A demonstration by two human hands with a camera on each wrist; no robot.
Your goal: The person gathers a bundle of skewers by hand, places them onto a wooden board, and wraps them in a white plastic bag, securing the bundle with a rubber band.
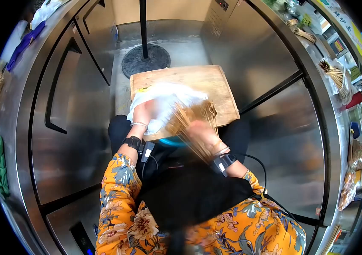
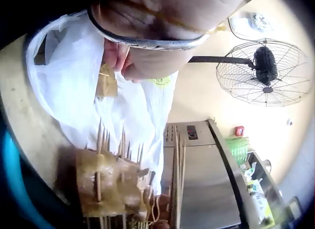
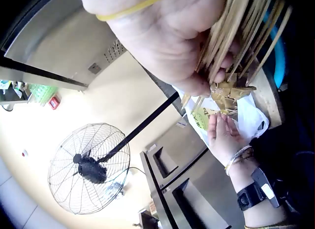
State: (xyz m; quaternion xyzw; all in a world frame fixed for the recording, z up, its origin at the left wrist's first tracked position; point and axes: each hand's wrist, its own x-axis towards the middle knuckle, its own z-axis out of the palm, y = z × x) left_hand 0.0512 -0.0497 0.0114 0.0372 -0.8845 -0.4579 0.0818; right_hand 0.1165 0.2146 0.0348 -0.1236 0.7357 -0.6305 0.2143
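Skewered food, probably floppy and slick, was over the board's near right part, best held by its stiff sticks, which the right hand gripped bunched, while the left hand touched the bag, pinching or not, couldn't tell.

Steel-fronted cabinets flank the fingers on both sides. Beyond the fingers, a wire-caged fan stands on a round black base on grey floor, before a beige wall.
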